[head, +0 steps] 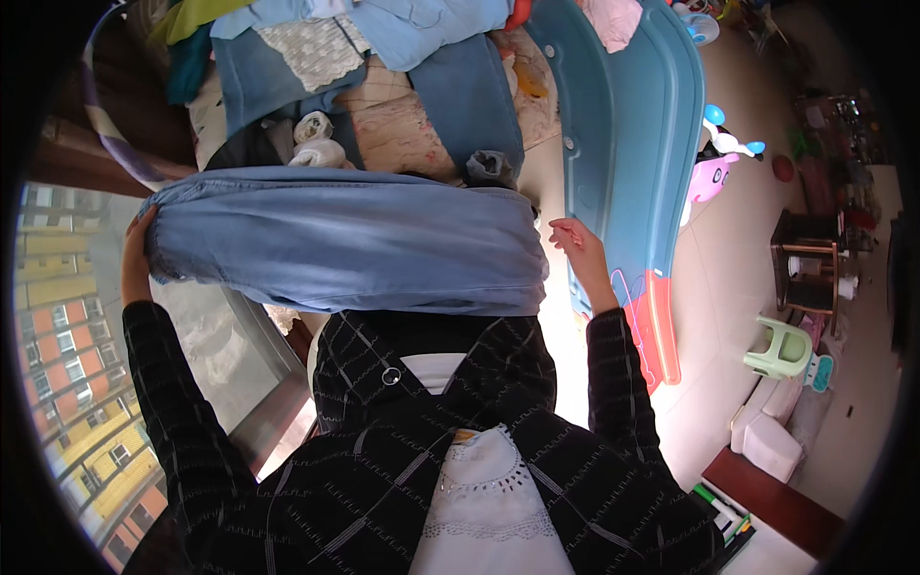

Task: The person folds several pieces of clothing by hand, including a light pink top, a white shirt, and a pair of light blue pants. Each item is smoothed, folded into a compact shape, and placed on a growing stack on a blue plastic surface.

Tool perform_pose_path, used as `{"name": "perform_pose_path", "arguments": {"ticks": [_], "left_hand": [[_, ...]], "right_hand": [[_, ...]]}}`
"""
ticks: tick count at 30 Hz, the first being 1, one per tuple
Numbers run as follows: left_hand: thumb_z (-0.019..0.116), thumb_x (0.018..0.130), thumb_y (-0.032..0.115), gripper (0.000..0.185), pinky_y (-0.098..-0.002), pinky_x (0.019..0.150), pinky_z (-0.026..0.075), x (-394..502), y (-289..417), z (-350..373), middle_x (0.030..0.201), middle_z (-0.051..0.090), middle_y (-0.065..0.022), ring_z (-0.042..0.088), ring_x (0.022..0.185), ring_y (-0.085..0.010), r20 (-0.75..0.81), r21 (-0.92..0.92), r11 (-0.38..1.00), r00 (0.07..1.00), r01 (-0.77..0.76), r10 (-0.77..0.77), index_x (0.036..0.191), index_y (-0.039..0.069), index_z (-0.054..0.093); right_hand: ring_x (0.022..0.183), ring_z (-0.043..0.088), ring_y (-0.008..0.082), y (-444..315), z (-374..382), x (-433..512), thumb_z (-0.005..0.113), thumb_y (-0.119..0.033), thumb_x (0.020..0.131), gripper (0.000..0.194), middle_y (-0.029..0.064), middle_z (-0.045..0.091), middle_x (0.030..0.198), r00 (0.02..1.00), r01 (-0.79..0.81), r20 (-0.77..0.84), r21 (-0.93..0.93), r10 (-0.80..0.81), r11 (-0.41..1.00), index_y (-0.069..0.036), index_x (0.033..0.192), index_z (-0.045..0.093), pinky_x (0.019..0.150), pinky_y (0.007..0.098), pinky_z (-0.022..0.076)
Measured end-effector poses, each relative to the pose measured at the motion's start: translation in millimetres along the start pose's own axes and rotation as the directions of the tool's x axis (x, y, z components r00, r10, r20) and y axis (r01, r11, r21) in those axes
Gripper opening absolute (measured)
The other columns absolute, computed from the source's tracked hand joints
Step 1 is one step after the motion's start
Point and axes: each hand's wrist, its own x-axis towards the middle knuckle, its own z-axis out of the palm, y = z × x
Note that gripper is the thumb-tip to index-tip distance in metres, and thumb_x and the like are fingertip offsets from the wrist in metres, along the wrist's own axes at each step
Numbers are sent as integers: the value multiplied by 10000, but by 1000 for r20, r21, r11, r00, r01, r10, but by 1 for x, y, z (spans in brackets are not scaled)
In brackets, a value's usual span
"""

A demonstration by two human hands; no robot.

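A light blue denim garment (345, 241), possibly jeans folded lengthwise, stretches across in front of my body. At its left end my left hand (136, 241) grips the fabric, with the fingertips partly hidden at its edge. My right hand (577, 244) is just beyond the garment's right end, apart from it and holding nothing, fingers loosely bent. Behind the denim, darker blue jeans (467, 93) are spread over a patterned cloth surface (395, 133). Rolled white socks (318, 152) and a small rolled grey-blue item (490, 167) lie just past the garment.
More clothes, including a light blue shirt (438, 29) and white lace (316, 54), are piled at the back. A blue plastic slide (632, 129) with a red end (655, 323) runs along my right. A window (79, 323) is on my left. A green child's chair (780, 348) stands farther right.
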Motion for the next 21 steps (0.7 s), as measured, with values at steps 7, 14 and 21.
{"name": "perform_pose_path", "arguments": {"ticks": [7, 14, 21], "left_hand": [[763, 834, 374, 605, -303, 978, 450, -1, 4, -54, 1213, 646, -142, 606, 1110, -234, -173, -94, 995, 983, 45, -60, 1278, -7, 614], [730, 856, 406, 698, -344, 1048, 423, -1, -8, -49, 1344, 585, -162, 570, 1201, -273, -46, -59, 998, 998, 37, -40, 1369, -27, 542], [731, 868, 366, 604, -328, 1040, 417, -6, 3, -50, 1275, 624, -143, 581, 1170, -257, -80, -90, 996, 996, 24, -31, 1309, -21, 589]], "right_hand": [[1165, 548, 148, 113, 17, 21, 508, -484, 985, 484, -16, 613, 1272, 835, -551, 139, 201, 533, 810, -169, 1352, 543, 945, 395, 417], [1133, 617, 167, 100, 58, -4, 487, -373, 1032, 470, 49, 636, 1287, 825, -556, 333, 621, 456, 552, -49, 1368, 545, 939, 330, 508], [1076, 632, 144, 96, 7, -18, 533, -246, 995, 378, 64, 661, 1212, 924, -379, 227, 636, 306, 672, -9, 1279, 608, 940, 292, 489]]}}
